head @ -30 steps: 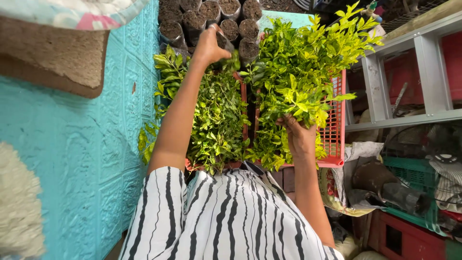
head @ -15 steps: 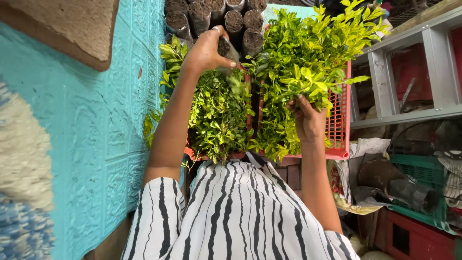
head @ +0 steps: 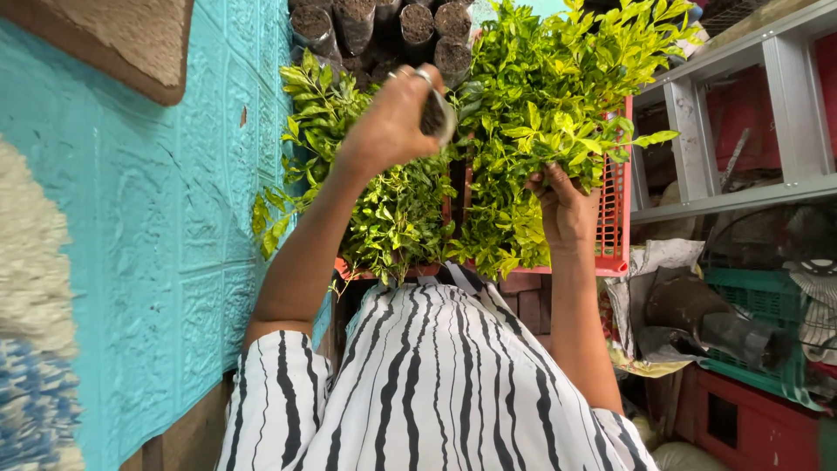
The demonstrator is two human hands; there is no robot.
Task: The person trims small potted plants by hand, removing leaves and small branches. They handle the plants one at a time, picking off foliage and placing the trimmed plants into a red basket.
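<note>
— What does the left hand [head: 392, 122] have?

— It is closed around a small seedling bag [head: 433, 113] of dark soil, fingers curled over its top, lifted above the left crate of seedlings [head: 392, 209].

— And the right hand [head: 567, 209]?

— It is buried in the leaves of the right crate [head: 615, 218], the red plastic one, near its front edge. The fingers are bent into the yellow-green foliage [head: 540, 113], but whether they grip a stem or only part the leaves, I cannot tell.

— What lies beyond the crates?

— A cluster of soil-filled bags [head: 418, 26] with no plants showing, standing upright just past the far edge of the left crate.

— And around them?

— An embossed turquoise wall [head: 174, 218] runs along the left. On the right stands a grey metal rack [head: 741, 192], with a green crate [head: 758, 305] and a red box [head: 750, 419] below it. The person wears a black-and-white striped top [head: 436, 384].
</note>
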